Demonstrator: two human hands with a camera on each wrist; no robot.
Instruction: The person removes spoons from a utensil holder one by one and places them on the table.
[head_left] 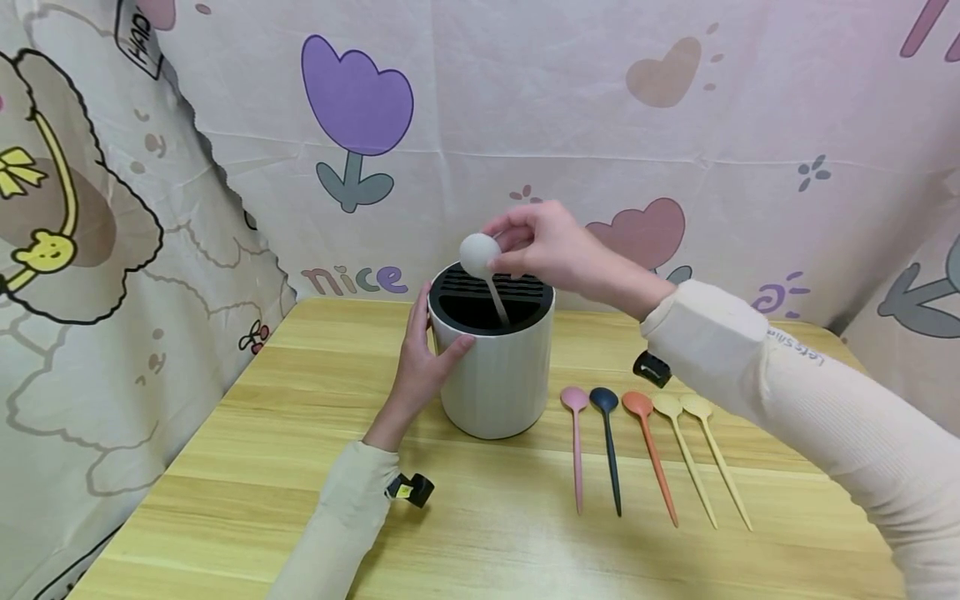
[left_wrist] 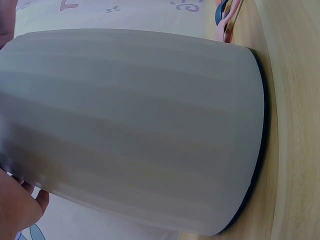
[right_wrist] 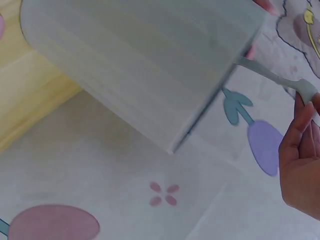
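Observation:
A white ribbed utensil holder (head_left: 495,387) with a black slotted top (head_left: 461,312) stands upright on the wooden table. My left hand (head_left: 422,358) grips its left side near the rim, thumb in front. Above the top, my right hand (head_left: 551,250) pinches a light grey spoon (head_left: 478,254) by its bowl. The spoon's handle points down into the wide opening, its tip hidden inside. In the right wrist view, the spoon (right_wrist: 270,75) slants from the holder's (right_wrist: 145,60) rim to my fingers. The holder's wall (left_wrist: 135,125) fills most of the left wrist view.
Right of the holder lie a pink spoon (head_left: 575,400), a dark blue spoon (head_left: 604,400), an orange spoon (head_left: 638,406) and two cream spoons (head_left: 697,407), in a row with bowls away from me. A printed cloth (head_left: 487,100) hangs behind the table (head_left: 247,467).

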